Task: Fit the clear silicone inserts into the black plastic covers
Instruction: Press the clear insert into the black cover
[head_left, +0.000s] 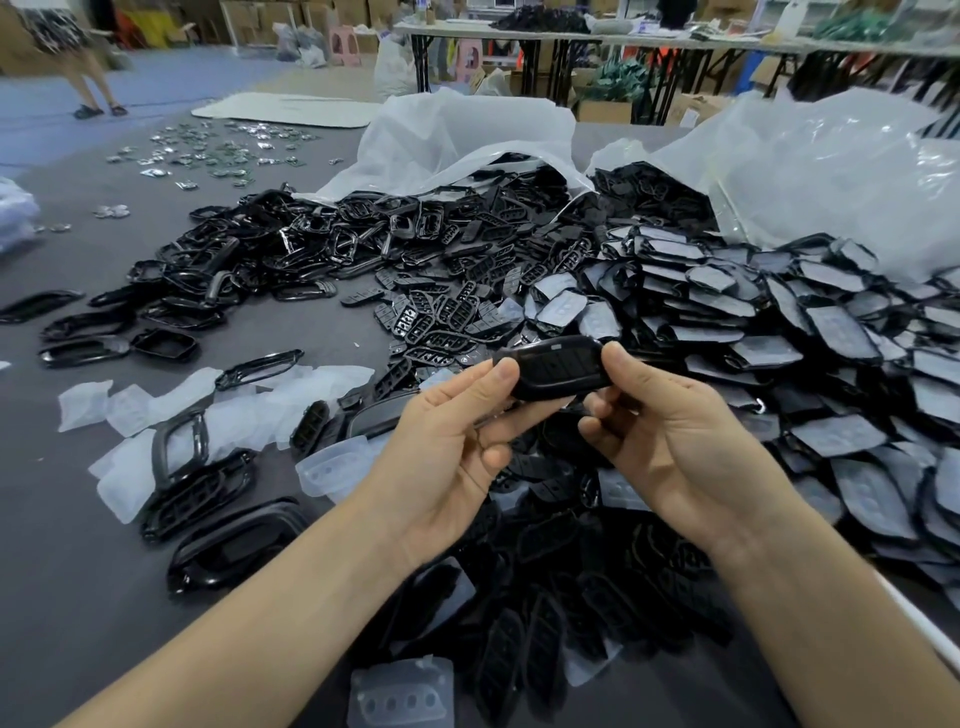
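Head view: the black cover (556, 366) is held up above the heap, its long axis running left to right, the right end a touch higher. The left hand (441, 452) pinches its left end and the right hand (675, 436) pinches its right end. Loose clear inserts (400, 693) lie on the grey table (78, 519) below. Covers with inserts in them (779, 338) are piled to the right, beside clear plastic bags (831, 171).
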